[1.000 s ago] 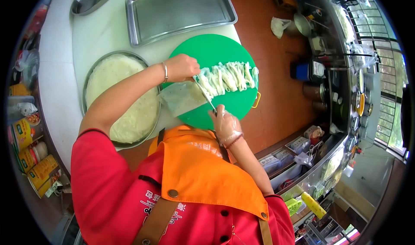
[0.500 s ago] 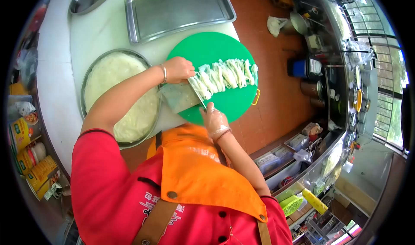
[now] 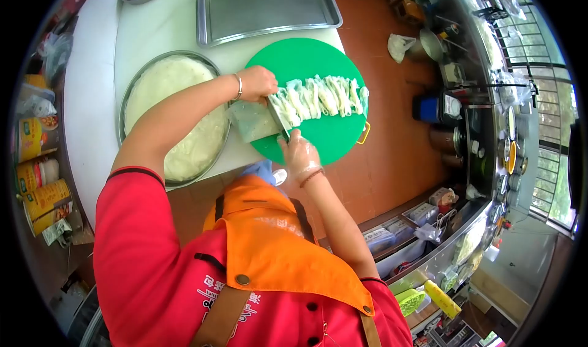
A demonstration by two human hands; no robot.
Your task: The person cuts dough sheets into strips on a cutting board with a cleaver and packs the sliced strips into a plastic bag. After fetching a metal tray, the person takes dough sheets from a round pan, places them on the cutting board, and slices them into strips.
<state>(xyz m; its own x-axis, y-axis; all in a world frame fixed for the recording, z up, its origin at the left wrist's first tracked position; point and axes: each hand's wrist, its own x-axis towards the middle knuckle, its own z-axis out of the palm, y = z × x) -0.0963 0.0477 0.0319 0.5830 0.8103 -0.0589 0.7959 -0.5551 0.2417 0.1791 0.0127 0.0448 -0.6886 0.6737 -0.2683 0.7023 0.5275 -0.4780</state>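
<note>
My right hand (image 3: 301, 156), in a clear plastic glove, is closed round the handle of a knife (image 3: 279, 117). Its blade points away from me across the left end of a row of pale, soft strips (image 3: 321, 99) on the round green cutting board (image 3: 331, 142). My left hand (image 3: 257, 82) is curled at the far end of the blade; its fingertips are hidden. Left of the blade is a flat, pale, semi-see-through piece (image 3: 252, 122) reaching past the board's edge, and I cannot tell what it is.
A large round pan (image 3: 125, 96) of smooth whitish food stands left of the board, beneath my left forearm. Beyond the board is a rectangular metal tray (image 3: 269, 10). The board overhangs the right edge of the white table (image 3: 104, 47). A shoe (image 3: 280, 177) shows below.
The view has shifted, so table, board and hands appear higher and slightly right. Both hands keep about the same place at the knife. The row of strips looks unchanged.
</note>
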